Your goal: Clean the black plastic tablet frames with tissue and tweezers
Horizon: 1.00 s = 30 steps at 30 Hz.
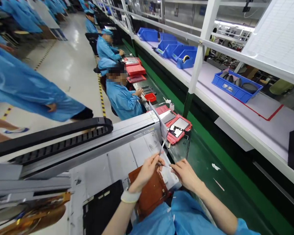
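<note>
Far L, person in blue coat (31,81) on the walkway; then black cable chain (51,140) along machine edge, w/ black panel (103,205) flat on the light machine top. Next, brown cover (150,192) under L forearm, close to wearer's body. L hand (149,165) nearly closed, fingers curled round thin grey strip (163,145), upright-ish above fingertips. Beyond, red packs (176,139) w/ flat panels on bench. R hand (186,173) just beside L hand, fingertips drawn tog.; can't tell if gripping, too small. Farther R, white scrap (215,166) on green bench (205,186); blue bin (237,93) on shelf, w/ dark rolls.
</note>
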Tool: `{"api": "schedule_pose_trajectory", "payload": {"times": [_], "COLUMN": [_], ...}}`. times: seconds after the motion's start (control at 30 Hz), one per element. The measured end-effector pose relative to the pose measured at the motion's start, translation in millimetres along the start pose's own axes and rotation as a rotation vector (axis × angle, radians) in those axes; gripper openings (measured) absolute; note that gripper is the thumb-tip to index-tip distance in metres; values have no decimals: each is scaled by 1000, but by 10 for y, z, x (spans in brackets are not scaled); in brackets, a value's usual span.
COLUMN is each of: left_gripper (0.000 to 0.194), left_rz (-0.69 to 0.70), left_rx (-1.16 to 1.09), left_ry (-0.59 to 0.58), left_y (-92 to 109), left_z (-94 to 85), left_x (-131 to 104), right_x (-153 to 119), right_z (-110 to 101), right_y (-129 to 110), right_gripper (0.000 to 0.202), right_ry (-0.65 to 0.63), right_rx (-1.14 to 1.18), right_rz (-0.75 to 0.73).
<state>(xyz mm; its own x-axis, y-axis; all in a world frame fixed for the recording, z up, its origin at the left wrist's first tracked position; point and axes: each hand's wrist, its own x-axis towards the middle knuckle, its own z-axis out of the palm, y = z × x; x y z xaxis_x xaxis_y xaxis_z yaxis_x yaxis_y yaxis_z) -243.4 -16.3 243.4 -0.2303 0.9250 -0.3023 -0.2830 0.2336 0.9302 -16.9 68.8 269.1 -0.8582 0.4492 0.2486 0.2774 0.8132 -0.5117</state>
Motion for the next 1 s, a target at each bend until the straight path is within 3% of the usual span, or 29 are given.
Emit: {"api": "schedule_pose_trajectory", "payload": {"times": [0.1, 0.2, 0.4, 0.57, 1.0], "left_gripper": [82, 87, 76, 71, 65], "left_rz": [76, 125, 247, 266, 182], "left_rx": [-37, -60, -44, -40, -7], "left_ry": [-24, -36, -64, -49, 21], "left_y": [450, 765, 1103, 1173, 1011], "left_z": [79, 256, 749, 949, 818], "left_x": [-320, -757, -1448, -1656, -1731], "right_x": [5, -117, -423, -534, -638], "right_z": [-179, -471, -969, -1096, -1032], "right_y": [-92, -217, -564, -685, -754], "right_gripper": [41, 37, 28, 26, 24], "right_ry": [53, 108, 339, 401, 373], "right_rx": [-5, 37, 96, 113, 18], "right_rz": [-79, -174, -385, -421, -419]}}
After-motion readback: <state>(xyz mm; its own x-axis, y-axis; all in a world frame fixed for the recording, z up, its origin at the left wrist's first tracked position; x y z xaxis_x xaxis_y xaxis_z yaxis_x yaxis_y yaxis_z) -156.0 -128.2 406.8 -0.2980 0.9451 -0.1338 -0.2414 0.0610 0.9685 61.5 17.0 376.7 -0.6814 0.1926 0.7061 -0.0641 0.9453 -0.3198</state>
